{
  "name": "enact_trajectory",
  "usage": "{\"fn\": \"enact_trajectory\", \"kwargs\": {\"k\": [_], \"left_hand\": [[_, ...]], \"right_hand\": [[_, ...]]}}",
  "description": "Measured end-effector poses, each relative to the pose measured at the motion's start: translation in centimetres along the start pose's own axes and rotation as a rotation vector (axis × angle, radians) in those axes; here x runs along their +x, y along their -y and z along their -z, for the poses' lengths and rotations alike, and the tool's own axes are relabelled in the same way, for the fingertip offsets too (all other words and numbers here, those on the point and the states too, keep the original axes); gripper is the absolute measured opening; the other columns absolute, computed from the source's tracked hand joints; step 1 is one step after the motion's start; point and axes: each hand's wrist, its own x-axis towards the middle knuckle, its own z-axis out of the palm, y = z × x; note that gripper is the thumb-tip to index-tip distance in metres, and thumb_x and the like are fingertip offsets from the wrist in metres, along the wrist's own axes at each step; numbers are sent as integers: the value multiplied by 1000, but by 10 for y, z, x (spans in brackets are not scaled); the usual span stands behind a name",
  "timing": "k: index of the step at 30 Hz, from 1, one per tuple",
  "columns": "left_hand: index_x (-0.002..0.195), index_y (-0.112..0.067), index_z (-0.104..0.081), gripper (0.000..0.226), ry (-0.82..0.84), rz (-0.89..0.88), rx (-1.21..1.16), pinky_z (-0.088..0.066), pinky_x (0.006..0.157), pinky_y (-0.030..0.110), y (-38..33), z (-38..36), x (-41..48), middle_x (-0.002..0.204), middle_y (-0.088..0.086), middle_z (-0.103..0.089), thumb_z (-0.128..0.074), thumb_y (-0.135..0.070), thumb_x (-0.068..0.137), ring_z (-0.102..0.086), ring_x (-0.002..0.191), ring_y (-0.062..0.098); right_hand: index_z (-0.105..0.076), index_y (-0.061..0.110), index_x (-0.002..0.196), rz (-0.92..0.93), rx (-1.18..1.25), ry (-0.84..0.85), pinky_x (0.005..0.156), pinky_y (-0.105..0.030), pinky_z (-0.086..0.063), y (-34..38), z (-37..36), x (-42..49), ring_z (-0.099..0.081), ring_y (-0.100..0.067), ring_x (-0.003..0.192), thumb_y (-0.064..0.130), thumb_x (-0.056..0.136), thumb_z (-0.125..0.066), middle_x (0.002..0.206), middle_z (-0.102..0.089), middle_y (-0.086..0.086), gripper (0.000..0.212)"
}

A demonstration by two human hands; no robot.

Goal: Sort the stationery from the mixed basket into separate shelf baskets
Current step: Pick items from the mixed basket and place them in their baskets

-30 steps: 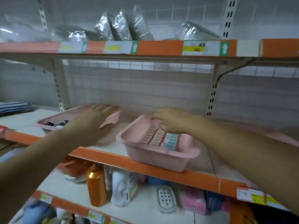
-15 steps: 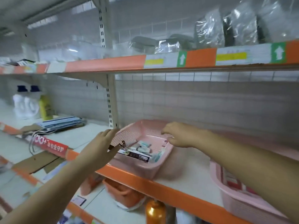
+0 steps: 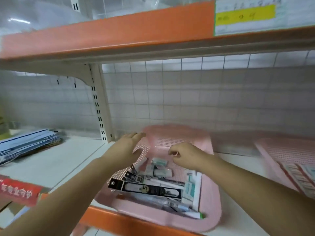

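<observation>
I have open air above the pink basket (image 3: 215, 206) up to the orange-edged upper shelf (image 3: 110, 37), which caps any lift. Behind the basket the wire grid panel (image 3: 187, 99) blocks the way, and the slotted upright (image 3: 99, 106) stands at its left rear. Left of the basket, the shelf board (image 3: 56, 166) is free as far as a stack of flat blue paper bags (image 3: 29, 145). A second pink basket (image 3: 289, 150) crowds its right.

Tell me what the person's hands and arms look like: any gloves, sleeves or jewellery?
The left hand and right hand are both bare, without gloves. No sleeve shows up to the picture's edge. No watch, bracelet or ring is visible, though blur could hide a thin ring.
</observation>
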Motion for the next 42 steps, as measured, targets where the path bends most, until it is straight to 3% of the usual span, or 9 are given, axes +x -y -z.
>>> {"fn": "enact_trajectory", "kwargs": {"k": [5,8,10,15,20,26,31,39,42], "left_hand": [[146,-19,-23,63,257,-170,5,-31,102,24,-5,-19,65,145,4,-39,-54,-23,92,-39,130,19],[147,-19,-22,73,488,-194,46,-37,98,28,-7,-37,83,138,6,-47,-63,-27,87,-47,123,21],[137,-16,-42,58,580,-205,69,-42,91,29,-1,-52,88,129,8,-55,-64,-27,85,-53,113,23],[103,-11,-66,26,528,-248,67,-49,84,32,14,-70,99,106,10,-65,-64,-26,83,-58,94,24],[94,-12,-63,17,471,-212,48,-50,82,35,14,-82,105,101,11,-65,-68,-19,79,-59,90,26],[91,-15,-59,27,474,-153,-30,-47,79,33,18,-85,109,105,9,-60,-77,-22,72,-56,94,26],[86,-18,-59,25,445,-151,-85,-43,69,28,17,-79,104,99,7,-59,-77,-12,70,-56,89,24],[76,-9,-60,19,475,-68,-633,-39,37,12,15,-63,105,62,-5,-55,-67,9,76,-53,46,5],[72,-14,-59,23,465,-41,-799,-43,48,19,17,-59,104,67,1,-62,-69,6,76,-55,45,5]], "right_hand": [[-63,13,112,-8,-107,92,68,-27,-43,16,-1,8,-54,-17,82,15,91,-49,116,-57,-5,25],[-63,14,114,-78,-106,84,80,-32,-48,20,0,20,-58,-20,97,16,89,-54,115,-62,-4,26],[-65,14,113,-133,-57,83,81,-30,-48,20,-9,25,-58,-19,99,15,87,-58,113,-64,-2,27],[-63,13,90,-140,-115,226,73,-29,-43,24,-35,26,-54,-20,86,35,87,-62,83,-57,3,22],[-59,13,118,-145,-141,262,82,-32,-44,27,-45,29,-53,-21,101,38,87,-61,112,-55,-5,39],[-61,13,98,-196,-206,197,86,-38,-45,27,-40,28,-46,-17,95,39,80,-68,101,-51,0,33],[-50,20,83,-341,-214,179,58,-27,-36,13,-32,17,-47,-17,82,35,75,-71,91,-54,0,27],[-62,22,107,-393,-112,-26,71,-32,-49,9,-25,17,-54,-14,83,30,78,-66,91,-55,6,31],[-64,19,108,-385,-120,-76,72,-31,-47,9,-21,16,-56,-15,83,26,82,-63,97,-62,1,27]]}}
